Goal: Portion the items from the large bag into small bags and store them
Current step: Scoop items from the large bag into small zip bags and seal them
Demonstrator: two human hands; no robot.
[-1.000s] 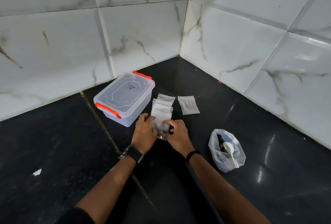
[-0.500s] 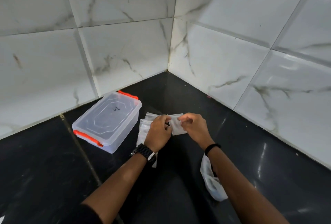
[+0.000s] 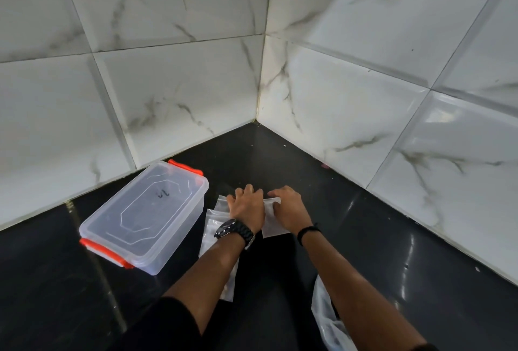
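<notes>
Here, in the head view, both hands are on one small bag (image 3: 273, 224) lying on the black floor (image 3: 364, 238) near the corner of the tiled walls; the left hand (image 3: 246, 206) and the right hand (image 3: 288, 207) each have fingers curled over its top edge, pinching it, though whether the seal is open or closed is hidden by the knuckles. More small bags (image 3: 214, 227) lie just left of it, partly under the left wrist; the clear box (image 3: 145, 216) with orange clips sits beside them with its lid on; the large bag (image 3: 326, 320) lies near the right forearm, mostly covered by it. I judge the step to be working the top seal of a small bag; next, if it is being opened, it needs holding wide for filling; storing will need the box unclipped.
</notes>
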